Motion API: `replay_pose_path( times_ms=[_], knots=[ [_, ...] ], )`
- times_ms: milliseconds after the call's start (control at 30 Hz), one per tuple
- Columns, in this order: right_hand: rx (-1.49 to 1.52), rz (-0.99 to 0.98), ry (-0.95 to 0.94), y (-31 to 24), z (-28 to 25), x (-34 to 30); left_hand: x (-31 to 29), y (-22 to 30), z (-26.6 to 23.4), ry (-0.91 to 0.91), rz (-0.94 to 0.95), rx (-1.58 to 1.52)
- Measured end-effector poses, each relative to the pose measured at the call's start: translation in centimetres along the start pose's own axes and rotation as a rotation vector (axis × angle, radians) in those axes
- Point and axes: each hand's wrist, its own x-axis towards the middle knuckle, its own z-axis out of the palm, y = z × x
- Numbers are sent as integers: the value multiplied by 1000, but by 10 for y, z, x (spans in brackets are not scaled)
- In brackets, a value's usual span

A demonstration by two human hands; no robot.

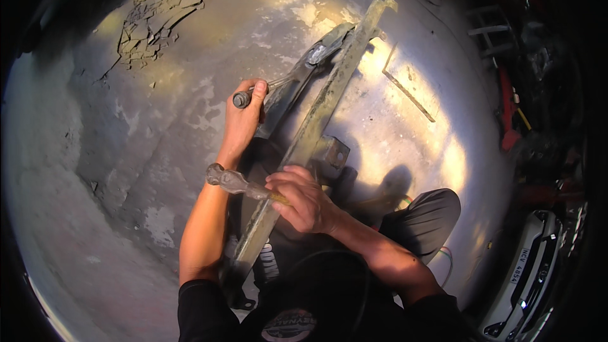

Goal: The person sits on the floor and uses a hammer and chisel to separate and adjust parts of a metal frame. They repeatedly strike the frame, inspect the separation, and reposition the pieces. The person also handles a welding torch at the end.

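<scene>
My left hand (243, 117) is closed around a chisel-like tool (277, 82) with a round, dark butt end. Its thin shaft points right, toward a dark metal arm (285, 98) that meets a long beam near its far end. My right hand (303, 201) grips a ball-peen hammer (233, 182) by its handle, close to the head. The hammer head hangs over my left forearm. Beneath my right hand runs the long, worn metal beam (329, 88), slanting from my lap to the far right. A box-shaped bracket (332, 157) juts from its right side.
Dark broken flakes (152, 28) lie on the concrete floor at the far left. An L-shaped rod (408, 94) rests right of the beam. My bent knee (437, 212) is at the right. Farther right are a red tool (506, 111) and a car bumper (522, 275).
</scene>
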Motion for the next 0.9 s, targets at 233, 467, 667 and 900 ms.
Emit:
replay_pose_path(
  times_ms=[233, 467, 667, 900],
  knots=[
    [27, -8, -6, -3, 4, 4, -28, -31, 1, -194, 63, -367],
    [28, -14, 9, -6, 2, 2, -1, -10, 6, -50, 313, 433],
    [27, 23, 22, -6, 6, 0, 42, -27, 13, 129, 151, -86],
    [58, 43, 21, -7, 6, -1, 65, -1, 28, 71, 183, -203]
  ],
)
